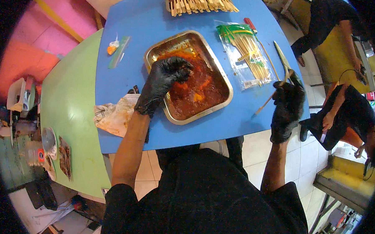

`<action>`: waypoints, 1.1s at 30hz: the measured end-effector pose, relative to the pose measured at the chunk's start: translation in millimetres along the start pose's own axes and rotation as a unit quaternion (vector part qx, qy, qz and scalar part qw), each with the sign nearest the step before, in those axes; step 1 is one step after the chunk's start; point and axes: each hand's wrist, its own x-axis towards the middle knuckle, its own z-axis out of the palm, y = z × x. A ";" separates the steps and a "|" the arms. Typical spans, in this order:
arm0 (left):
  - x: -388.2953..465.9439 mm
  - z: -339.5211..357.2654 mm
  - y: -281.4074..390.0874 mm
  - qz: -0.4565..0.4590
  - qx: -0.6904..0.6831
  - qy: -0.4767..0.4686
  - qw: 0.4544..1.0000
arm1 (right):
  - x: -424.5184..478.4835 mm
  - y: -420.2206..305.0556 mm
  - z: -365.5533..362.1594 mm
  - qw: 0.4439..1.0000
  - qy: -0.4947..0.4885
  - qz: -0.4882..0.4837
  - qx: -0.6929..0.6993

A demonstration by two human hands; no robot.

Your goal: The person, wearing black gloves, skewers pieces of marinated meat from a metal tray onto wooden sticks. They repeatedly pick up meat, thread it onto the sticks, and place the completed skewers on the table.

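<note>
My left hand (170, 77), in a black glove, is bent over a metal tray (227, 101) of red-brown sauced pieces, likely meat (196, 86). Its fingers are curled; what they hold, if anything, is hidden. At the table's right edge my right hand (287, 102), also gloved in black, pinches a thin wooden skewer (265, 103) that slants down to the left. Scissors (282, 58) reach up from behind its fingers; whether the hand holds them too is unclear. Between tray and right hand lies a clear plastic pack of bamboo skewers (250, 54) with a green top.
Many flat-ended wooden sticks (205, 3) lie on a tray at the blue table's far edge. A stained cloth (117, 115) is beside my left forearm. A small bag with orange contents (112, 48) lies at left. A green table (78, 112) adjoins. Other people (347, 114) are at right.
</note>
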 end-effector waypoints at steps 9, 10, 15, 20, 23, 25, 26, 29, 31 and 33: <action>-5.6 4.7 11.5 -0.007 -0.069 0.017 0.997 | 1.9 -33.2 33.3 0.975 -0.215 0.057 0.022; -5.0 3.8 9.4 -0.005 -0.074 0.020 0.997 | 3.0 -42.0 40.7 0.968 -0.245 0.059 0.022; -4.9 5.2 4.1 -0.012 -0.113 0.049 0.992 | 0.0 -45.3 37.6 0.914 -0.391 0.102 0.021; -1.7 -0.2 -0.5 -0.056 -0.240 0.034 0.969 | 0.2 -47.3 46.1 0.946 -0.318 -0.036 -0.058; -3.1 -0.8 2.1 -0.073 -0.276 0.051 0.957 | 1.0 -38.2 39.6 0.927 -0.358 -0.090 -0.073; -3.4 -2.4 0.4 -0.075 -0.312 0.040 0.946 | 0.8 -43.2 35.9 0.919 -0.385 -0.001 -0.080; -3.8 -4.8 -0.7 -0.069 -0.332 0.020 0.941 | 0.9 -45.1 34.0 0.913 -0.397 0.042 -0.083; -2.0 -4.7 -3.7 -0.061 -0.361 0.006 0.931 | 0.6 -33.6 34.4 0.916 -0.371 -0.095 -0.119; 0.2 -3.9 -5.0 -0.072 -0.353 0.023 0.933 | 2.8 -35.9 38.5 0.918 -0.351 -0.121 -0.139; 4.4 -2.1 -5.1 -0.093 -0.330 0.046 0.938 | 4.9 -33.2 41.5 0.921 -0.328 -0.153 -0.144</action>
